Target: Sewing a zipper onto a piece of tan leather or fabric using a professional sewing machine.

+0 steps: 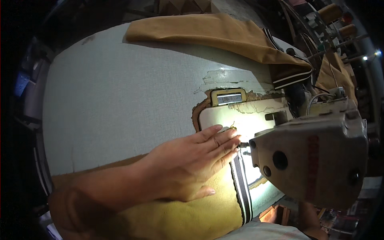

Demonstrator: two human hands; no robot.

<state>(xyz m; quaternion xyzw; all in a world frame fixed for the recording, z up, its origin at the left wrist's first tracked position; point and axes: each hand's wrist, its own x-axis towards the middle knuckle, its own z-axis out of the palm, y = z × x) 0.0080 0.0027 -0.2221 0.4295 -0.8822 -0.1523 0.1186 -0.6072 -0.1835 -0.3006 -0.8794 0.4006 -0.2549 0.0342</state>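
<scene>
- Yellow cloth (192, 218): under the palm, nearside of the fingers.
- Left hand (188, 160), the nearer: fingers laid flat, clasping nothing.
- Striped band (242, 184): just right of the fingertips, long axis roughly crosswise to them.
- Right hand: unseen, grip untellable.

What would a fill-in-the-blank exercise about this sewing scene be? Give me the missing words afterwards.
1. The left hand rests with its palm facing ____ on the tan cloth.
2. The dark striped trim on the cloth's edge has ____ lines.
3. In the picture, the sewing machine stands to the ____ of that hand.
4. The long brown fabric lies toward the pale table's ____ side from the person.

Missing words: down; white; right; far.
</scene>
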